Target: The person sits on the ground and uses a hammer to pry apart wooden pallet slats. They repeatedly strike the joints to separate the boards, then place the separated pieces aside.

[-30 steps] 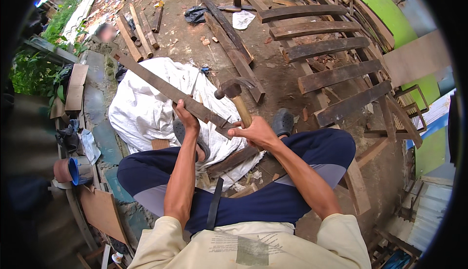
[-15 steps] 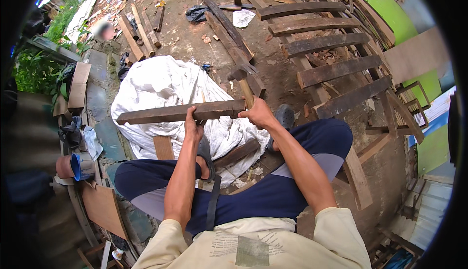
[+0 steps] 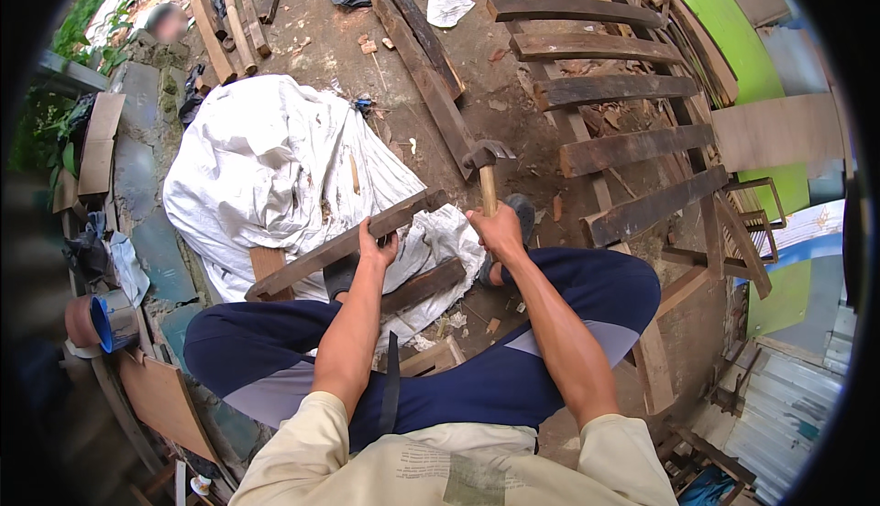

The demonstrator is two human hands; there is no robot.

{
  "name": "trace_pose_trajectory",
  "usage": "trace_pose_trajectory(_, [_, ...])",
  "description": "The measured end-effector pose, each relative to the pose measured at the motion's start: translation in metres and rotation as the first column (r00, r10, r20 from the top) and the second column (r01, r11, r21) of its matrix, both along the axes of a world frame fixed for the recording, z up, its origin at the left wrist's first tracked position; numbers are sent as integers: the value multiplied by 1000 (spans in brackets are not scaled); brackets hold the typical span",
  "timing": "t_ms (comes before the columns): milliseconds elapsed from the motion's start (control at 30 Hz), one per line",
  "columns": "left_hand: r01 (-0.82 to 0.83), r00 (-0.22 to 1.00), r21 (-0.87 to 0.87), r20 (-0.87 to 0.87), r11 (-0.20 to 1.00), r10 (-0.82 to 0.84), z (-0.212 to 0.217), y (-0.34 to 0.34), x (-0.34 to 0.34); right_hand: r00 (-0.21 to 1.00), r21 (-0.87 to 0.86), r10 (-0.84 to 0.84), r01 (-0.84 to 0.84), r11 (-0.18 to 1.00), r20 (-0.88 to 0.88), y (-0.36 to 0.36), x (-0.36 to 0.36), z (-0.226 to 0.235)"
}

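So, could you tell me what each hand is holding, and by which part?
The left hand grips a dark wooden slat nearer its right end. The right hand holds a claw hammer low on its wooden handle, head up.

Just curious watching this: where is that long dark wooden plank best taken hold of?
Near the middle, from below and behind, as the left hand does now. The plank is long, narrow and tilted, so a mid-length grip probably balances it and keeps its upper end near the hammer free.
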State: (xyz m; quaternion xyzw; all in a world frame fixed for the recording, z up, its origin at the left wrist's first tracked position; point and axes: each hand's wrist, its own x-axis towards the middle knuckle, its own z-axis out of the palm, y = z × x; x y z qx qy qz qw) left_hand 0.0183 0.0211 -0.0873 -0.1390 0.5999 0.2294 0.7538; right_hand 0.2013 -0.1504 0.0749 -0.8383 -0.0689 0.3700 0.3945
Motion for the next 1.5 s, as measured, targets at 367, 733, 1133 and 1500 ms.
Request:
trace_pose_trajectory(367, [543, 818, -54, -192, 838, -542, -21, 16, 1, 992, -184, 125, -123, 975, 1, -4, -5, -6])
trace_pose_trajectory(733, [533, -379, -379, -906, -757, 188, 34, 54, -5, 982, -241, 190, -186, 953, -11, -12, -3, -14])
trace_pose_trajectory(1133, [455, -573, -266, -818, -850, -50, -24, 117, -11, 975, -269, 218, -223, 937, -47, -10, -3, -20])
trace_pose_trajectory(1500, [562, -219, -334, -942, -757, 253, -24, 87, -19, 979, -224, 201, -205, 953, -39, 13, -8, 10])
